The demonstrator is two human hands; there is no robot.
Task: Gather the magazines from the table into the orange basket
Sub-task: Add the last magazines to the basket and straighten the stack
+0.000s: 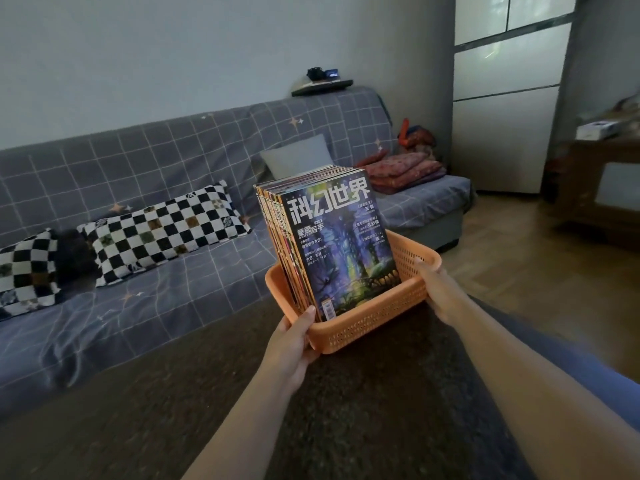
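Note:
An orange plastic basket [363, 329] with perforated walls sits at the far end of a dark speckled table [363, 410]. Several magazines [339, 244] stand upright in it, packed together and leaning slightly back; the front cover is dark blue with large white characters. My left hand [294, 344] grips the basket's near left corner, thumb over the rim against the front magazine. My right hand [440, 292] holds the basket's right rim, fingers on the wall.
A sofa [156, 271] under a grey grid-pattern cover runs behind the table, with checkered pillows [159, 233], a grey cushion [298, 155] and folded red blankets [405, 173]. A wooden cabinet [599, 188] stands at the right on the parquet floor.

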